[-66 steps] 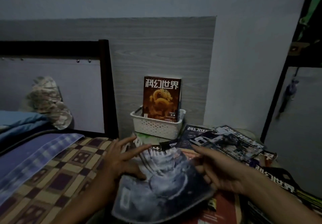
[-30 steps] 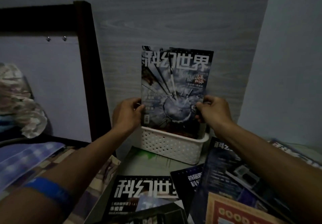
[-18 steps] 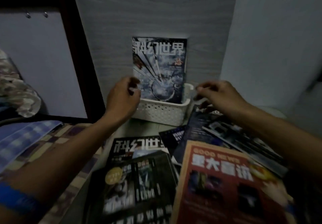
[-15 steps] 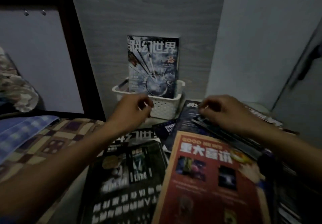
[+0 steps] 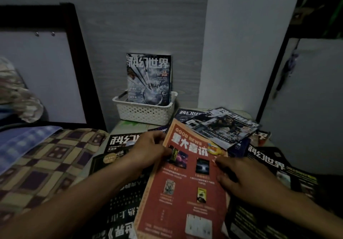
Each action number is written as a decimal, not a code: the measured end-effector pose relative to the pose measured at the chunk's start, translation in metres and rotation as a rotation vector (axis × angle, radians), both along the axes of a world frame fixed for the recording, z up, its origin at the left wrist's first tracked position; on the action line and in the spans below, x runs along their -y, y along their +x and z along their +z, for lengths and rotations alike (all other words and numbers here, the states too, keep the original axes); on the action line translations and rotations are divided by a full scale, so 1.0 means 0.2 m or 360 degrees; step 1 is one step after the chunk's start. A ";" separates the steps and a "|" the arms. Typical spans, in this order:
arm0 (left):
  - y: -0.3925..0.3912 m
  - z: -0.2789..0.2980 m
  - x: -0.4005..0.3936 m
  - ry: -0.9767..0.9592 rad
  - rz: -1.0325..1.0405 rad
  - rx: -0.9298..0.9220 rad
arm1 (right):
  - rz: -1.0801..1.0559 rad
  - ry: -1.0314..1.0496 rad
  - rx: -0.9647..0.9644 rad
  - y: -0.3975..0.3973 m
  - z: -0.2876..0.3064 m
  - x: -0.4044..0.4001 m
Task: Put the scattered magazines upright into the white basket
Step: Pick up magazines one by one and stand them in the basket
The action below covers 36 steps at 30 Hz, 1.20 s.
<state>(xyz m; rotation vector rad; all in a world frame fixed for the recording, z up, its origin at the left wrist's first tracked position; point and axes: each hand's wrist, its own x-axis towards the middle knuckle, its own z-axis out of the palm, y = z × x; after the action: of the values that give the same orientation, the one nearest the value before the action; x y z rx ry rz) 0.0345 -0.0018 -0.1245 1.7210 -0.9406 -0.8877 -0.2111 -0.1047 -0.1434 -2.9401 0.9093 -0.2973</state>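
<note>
Head view: both hands close on a red magazine lying atop the scattered pile at 6 o'clock on the bench. Left hand curls its grip over the magazine's upper left edge, fingers tucked at the corner; right hand rests on the right edge, fingers curled against the cover, though whether they grasp it or only press cannot be told. At 12 o'clock, the white basket sits against the wood-grain wall, holding a blue-grey magazine upright. More magazines lie flat: a grey one fanned at 2 o'clock over others, a black one at 9 o'clock under the left wrist, another black one at 3 o'clock. A checked blanket covers the bed at 8 o'clock.
</note>
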 end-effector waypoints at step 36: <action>0.56 0.33 -0.02 -0.1039 0.0507 0.0652 | 0.0091 0.0911 0.1485 0.75 0.57 0.17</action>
<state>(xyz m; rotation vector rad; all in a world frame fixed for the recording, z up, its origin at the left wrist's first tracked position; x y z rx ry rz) 0.1463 0.0023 -0.0587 1.4269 -1.0331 0.0076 -0.0620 -0.1395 -0.0299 -1.9364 0.6038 -1.0639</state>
